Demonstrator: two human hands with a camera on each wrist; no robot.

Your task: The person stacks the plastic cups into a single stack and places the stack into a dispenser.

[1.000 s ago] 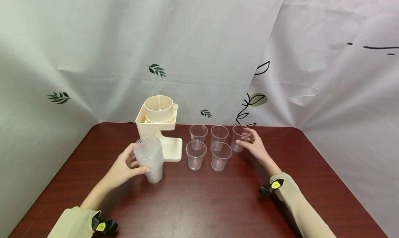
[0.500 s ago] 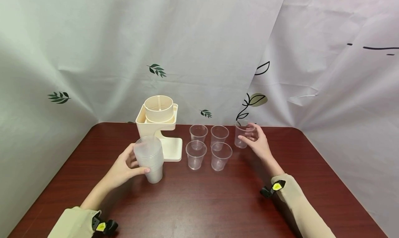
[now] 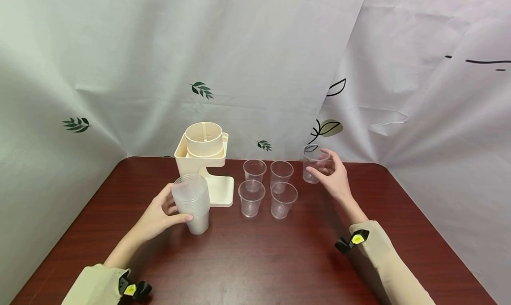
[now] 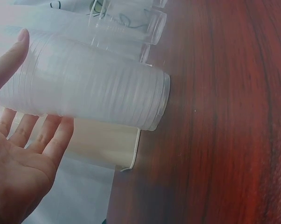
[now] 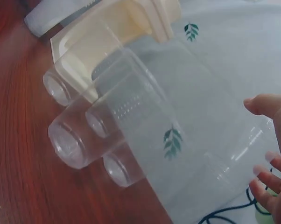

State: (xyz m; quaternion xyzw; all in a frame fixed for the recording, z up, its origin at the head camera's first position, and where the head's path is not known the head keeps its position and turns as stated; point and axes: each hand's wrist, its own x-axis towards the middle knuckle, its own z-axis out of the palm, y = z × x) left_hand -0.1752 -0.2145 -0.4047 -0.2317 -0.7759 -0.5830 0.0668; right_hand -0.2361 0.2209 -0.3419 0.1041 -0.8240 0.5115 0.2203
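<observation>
My left hand (image 3: 161, 212) grips a tall stack of clear plastic cups (image 3: 192, 205) at the left of the table. In the left wrist view the thumb and fingers lie on opposite sides of the stack (image 4: 94, 88). At the back right, my right hand (image 3: 336, 180) holds one clear plastic cup (image 3: 310, 168) between thumb and fingers, apparently just off the table. In the right wrist view this cup is hard to make out. Several single clear cups (image 3: 249, 203) stand upright in two rows between the hands.
A cream-coloured dispenser-like stand (image 3: 204, 147) with a round open top and a flat base is behind the stack. The dark red wooden table (image 3: 255, 260) reaches back to a white curtain (image 3: 247, 74) with leaf prints.
My right hand has moved up and slightly right with its cup, away from the row of cups. My left hand and the stack have stayed in place.
</observation>
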